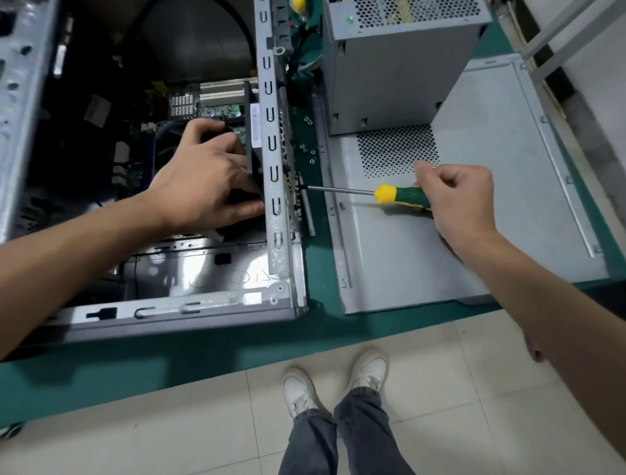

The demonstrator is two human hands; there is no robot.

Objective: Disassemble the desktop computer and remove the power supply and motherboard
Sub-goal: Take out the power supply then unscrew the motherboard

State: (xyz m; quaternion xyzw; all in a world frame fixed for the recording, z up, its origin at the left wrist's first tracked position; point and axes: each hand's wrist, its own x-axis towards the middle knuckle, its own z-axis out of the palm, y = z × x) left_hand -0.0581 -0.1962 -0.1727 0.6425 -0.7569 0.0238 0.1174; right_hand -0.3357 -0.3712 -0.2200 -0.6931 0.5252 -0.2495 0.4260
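Observation:
The open grey computer case (189, 305) lies on its side on the green table. Inside it, my left hand (203, 179) grips a black fan (252, 135) that sits against the case's rear wall (275, 142). The green motherboard (220, 110) shows beyond my fingers. My right hand (457, 203) grips a green and yellow screwdriver (396, 195); its tip meets a screw on the outer side of the rear wall. The grey power supply (399, 67) stands outside the case, on the removed side panel (474, 220).
Loose screws (310, 149) lie on the green table (321, 325) between the case and the side panel. A second yellow-tipped tool (298, 4) is at the top edge. A white metal frame (555, 51) stands at far right. My feet stand on the tiled floor below.

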